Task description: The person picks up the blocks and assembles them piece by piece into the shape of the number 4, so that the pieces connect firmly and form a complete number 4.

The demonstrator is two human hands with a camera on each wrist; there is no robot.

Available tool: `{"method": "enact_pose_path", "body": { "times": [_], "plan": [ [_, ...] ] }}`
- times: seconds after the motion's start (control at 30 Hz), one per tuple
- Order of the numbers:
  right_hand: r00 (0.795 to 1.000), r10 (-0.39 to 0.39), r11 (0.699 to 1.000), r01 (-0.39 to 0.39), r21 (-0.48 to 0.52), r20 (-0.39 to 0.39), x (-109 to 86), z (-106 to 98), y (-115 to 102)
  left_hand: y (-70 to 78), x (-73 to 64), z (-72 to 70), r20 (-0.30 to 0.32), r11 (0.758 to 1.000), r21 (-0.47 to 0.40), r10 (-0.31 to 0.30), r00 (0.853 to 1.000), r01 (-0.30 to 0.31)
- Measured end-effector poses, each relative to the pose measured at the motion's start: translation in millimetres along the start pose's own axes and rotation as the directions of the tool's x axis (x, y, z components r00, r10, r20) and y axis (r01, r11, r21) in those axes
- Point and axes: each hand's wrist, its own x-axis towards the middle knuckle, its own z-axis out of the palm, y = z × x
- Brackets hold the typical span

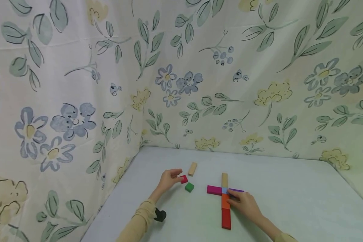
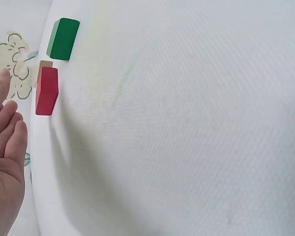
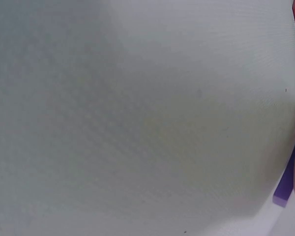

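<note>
Crimson and small, a block (image 1: 184,179) sits on the white table (image 1: 290,188) just beyond the left hand (image 1: 168,180), whose thumb stands apart from its gently bent fingers; the left wrist view shows a gap between that hand and the block, so it grips nothing. Near the crimson block are a green block (image 1: 189,187) and, farther back, a loose tan block (image 1: 192,169) lying at a slant. To the right, more blocks lie flat in a cross: a second tan block (image 1: 225,179) at the far end, a light blue piece (image 1: 224,190) at the crossing, then an orange block (image 1: 226,202) and a long red block (image 1: 226,219) in line toward the person, with a magenta block (image 1: 214,190) as the left arm and a purple block (image 1: 237,190) as the right. The right hand (image 1: 245,204) reaches over the purple block, forefinger stretched toward the crossing and thumb spread away from it beside the orange block; whether the fingertips press on any piece, I cannot tell. Both forearms wear pale yellow sleeves (image 1: 139,216), and a flower-printed cloth (image 1: 214,117) hangs behind the table
</note>
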Motion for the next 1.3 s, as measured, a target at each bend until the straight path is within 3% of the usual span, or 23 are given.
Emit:
{"method": "enact_pose_path", "body": {
  "times": [0.33,0.53,1.3],
  "plan": [
    [1.0,-0.006,1.0,0.006,-0.001,-0.001,-0.8,0,-1,-13.1,1.5,3.6,-0.042,0.999,0.008,-0.032,0.999,0.032],
    [1.0,0.001,1.0,-0.001,0.0,0.005,0.1,0,-1,-13.9,1.0,6.8,-0.027,0.998,0.024,-0.056,0.998,0.056],
    [1.0,0.004,1.0,-0.004,-0.013,0.006,1.3,0,-1,-13.4,3.5,14.5,-0.076,0.995,0.101,-0.015,0.997,0.023]
  ]
}}
